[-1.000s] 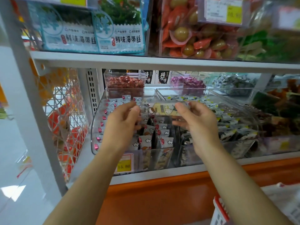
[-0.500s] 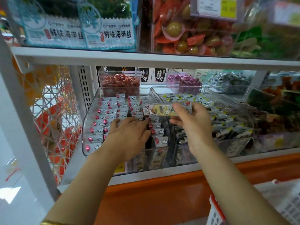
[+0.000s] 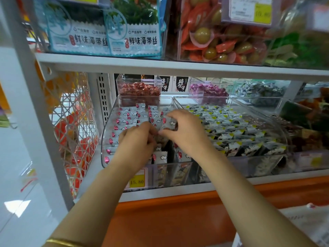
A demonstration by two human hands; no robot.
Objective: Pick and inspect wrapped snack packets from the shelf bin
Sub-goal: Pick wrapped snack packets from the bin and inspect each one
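A clear shelf bin (image 3: 106, 139) holds several grey wrapped snack packets (image 3: 128, 114) printed with red marks and white clouds. Both hands are down inside it. My right hand (image 3: 185, 129) pinches a cloud-printed packet (image 3: 170, 123) between thumb and fingers, just above the pile. My left hand (image 3: 137, 141) sits close beside it, almost touching. Its fingers curl down among the packets and the fingertips are hidden, so a grip cannot be confirmed.
A second clear bin (image 3: 277, 129) to the right holds black, white and yellow packets. Small tubs of red sweets (image 3: 139, 91) and purple sweets (image 3: 208, 90) stand behind. The upper shelf (image 3: 160, 64) hangs low overhead. A yellow price tag (image 3: 136, 181) marks the bin front.
My right hand came down from holding a yellowish packet up above the bin and now sits in the left bin. My left hand stays low in the packets; the two hands have closed together.
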